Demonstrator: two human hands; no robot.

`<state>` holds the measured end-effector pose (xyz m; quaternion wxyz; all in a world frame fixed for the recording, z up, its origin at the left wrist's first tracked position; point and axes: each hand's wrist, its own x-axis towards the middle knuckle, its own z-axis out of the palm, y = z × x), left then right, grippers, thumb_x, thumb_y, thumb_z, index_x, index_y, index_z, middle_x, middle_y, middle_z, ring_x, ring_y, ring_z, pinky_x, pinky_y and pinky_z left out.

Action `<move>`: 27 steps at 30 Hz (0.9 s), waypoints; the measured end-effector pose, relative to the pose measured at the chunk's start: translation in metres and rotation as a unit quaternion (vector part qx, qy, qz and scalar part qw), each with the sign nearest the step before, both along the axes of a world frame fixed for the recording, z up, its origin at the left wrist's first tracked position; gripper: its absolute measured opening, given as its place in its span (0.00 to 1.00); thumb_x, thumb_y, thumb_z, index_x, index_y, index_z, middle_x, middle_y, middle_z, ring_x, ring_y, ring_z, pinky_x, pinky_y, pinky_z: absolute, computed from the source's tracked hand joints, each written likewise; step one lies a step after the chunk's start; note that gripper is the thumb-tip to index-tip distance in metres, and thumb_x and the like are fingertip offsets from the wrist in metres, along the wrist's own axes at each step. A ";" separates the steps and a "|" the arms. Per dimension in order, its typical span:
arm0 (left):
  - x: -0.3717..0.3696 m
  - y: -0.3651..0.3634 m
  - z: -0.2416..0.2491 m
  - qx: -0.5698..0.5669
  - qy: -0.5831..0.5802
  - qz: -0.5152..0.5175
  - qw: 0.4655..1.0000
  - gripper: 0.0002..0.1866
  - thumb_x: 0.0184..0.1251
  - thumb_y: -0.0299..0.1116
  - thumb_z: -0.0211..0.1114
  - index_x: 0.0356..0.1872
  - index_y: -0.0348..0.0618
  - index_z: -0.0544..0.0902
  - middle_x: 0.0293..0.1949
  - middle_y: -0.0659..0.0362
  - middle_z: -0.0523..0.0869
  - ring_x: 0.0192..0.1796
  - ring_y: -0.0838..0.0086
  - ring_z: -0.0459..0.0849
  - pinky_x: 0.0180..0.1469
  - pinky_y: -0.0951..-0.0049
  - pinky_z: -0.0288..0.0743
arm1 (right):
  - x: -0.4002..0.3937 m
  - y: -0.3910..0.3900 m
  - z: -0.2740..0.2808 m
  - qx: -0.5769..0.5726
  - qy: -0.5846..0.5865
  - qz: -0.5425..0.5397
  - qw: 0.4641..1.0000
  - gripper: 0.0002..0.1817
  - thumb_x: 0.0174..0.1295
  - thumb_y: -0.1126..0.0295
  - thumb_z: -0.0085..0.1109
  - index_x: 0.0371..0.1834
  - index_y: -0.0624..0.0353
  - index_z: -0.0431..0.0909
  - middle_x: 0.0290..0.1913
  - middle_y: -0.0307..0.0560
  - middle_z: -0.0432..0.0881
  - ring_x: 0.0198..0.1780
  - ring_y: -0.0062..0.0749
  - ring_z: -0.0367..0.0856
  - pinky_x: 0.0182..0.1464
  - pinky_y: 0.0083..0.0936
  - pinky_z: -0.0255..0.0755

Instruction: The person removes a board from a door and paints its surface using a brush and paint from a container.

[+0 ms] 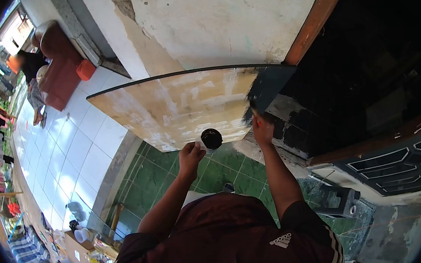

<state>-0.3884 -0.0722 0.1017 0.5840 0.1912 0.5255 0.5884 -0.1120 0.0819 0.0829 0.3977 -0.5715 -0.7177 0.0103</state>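
My left hand [191, 158] is closed on the rim of a small pale cup of black paint [211, 138], held in front of a large board [167, 107]. To its right, my right hand [263, 128] grips a paintbrush [254, 110], its bristles against or very close to the board. Most of the board is yellowish with whitish patches. A strip of black paint [272, 81] with a ragged edge covers its right end. My fingers hide most of the brush handle.
A peeling wall [220, 19] rises behind the board, with a dark doorway to the right. A black stool [336, 201] stands on green tiles at right. Another person [34, 67] sits by a red sofa [63, 74]. A cardboard box [78, 253] and clutter lie lower left.
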 end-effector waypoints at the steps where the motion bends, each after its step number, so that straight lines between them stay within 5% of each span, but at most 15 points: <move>1: 0.001 -0.002 0.001 -0.005 -0.001 0.010 1.000 0.15 0.77 0.34 0.61 0.52 0.30 0.79 0.42 0.55 0.85 0.43 0.74 0.84 0.49 0.74 0.82 | 0.006 0.003 -0.017 -0.066 -0.016 0.004 0.998 0.11 0.71 0.64 0.59 0.48 0.55 0.87 0.39 0.54 0.87 0.38 0.50 0.87 0.40 0.40 0.80; 3: 0.002 -0.008 -0.005 -0.002 -0.002 0.019 1.000 0.16 0.77 0.35 0.60 0.53 0.29 0.78 0.46 0.53 0.84 0.47 0.71 0.85 0.54 0.70 0.82 | 0.016 0.007 -0.040 -0.198 -0.048 0.011 0.979 0.11 0.71 0.63 0.57 0.48 0.51 0.87 0.40 0.53 0.87 0.39 0.51 0.87 0.41 0.40 0.80; 6: 0.011 -0.023 -0.013 -0.007 0.000 0.037 0.999 0.17 0.77 0.35 0.60 0.54 0.29 0.77 0.48 0.52 0.84 0.49 0.69 0.85 0.57 0.68 0.81 | 0.017 0.024 0.008 -0.168 -0.127 0.016 0.977 0.11 0.70 0.64 0.58 0.46 0.53 0.88 0.39 0.55 0.87 0.39 0.52 0.87 0.40 0.39 0.80; 8: 0.018 -0.032 -0.012 -0.015 0.008 0.047 0.999 0.16 0.77 0.35 0.60 0.53 0.29 0.77 0.48 0.52 0.84 0.50 0.68 0.85 0.58 0.67 0.81 | 0.019 0.038 0.049 0.018 0.019 0.087 0.996 0.10 0.69 0.66 0.61 0.46 0.57 0.87 0.35 0.57 0.86 0.36 0.51 0.87 0.38 0.39 0.80; 13: 0.031 -0.041 -0.021 -0.024 0.003 0.060 0.998 0.16 0.76 0.34 0.60 0.53 0.29 0.77 0.48 0.52 0.84 0.50 0.68 0.85 0.58 0.67 0.82 | 0.014 0.023 0.114 0.154 0.086 0.084 0.981 0.07 0.65 0.73 0.65 0.43 0.63 0.86 0.31 0.57 0.85 0.33 0.49 0.86 0.36 0.37 0.79; 16: 0.038 -0.042 -0.018 -0.023 0.002 0.069 0.997 0.15 0.76 0.34 0.61 0.52 0.29 0.78 0.45 0.53 0.84 0.47 0.70 0.85 0.55 0.70 0.82 | 0.021 0.014 0.068 0.133 0.076 0.109 0.982 0.08 0.65 0.72 0.64 0.43 0.63 0.86 0.33 0.55 0.86 0.34 0.48 0.87 0.36 0.36 0.79; 21: 0.039 -0.040 -0.010 -0.017 0.008 0.069 0.997 0.15 0.76 0.34 0.61 0.52 0.30 0.78 0.45 0.53 0.84 0.47 0.70 0.85 0.55 0.71 0.82 | 0.020 0.023 -0.011 -0.058 0.040 0.072 0.995 0.10 0.66 0.68 0.63 0.45 0.60 0.87 0.37 0.55 0.88 0.38 0.47 0.88 0.39 0.35 0.81; 27: 0.033 -0.032 -0.009 -0.019 0.014 0.056 0.998 0.14 0.77 0.33 0.60 0.52 0.30 0.78 0.47 0.52 0.84 0.49 0.69 0.86 0.57 0.70 0.82 | 0.015 0.055 -0.017 -0.103 0.045 0.063 0.992 0.14 0.67 0.62 0.63 0.49 0.57 0.87 0.41 0.56 0.88 0.44 0.44 0.89 0.45 0.36 0.83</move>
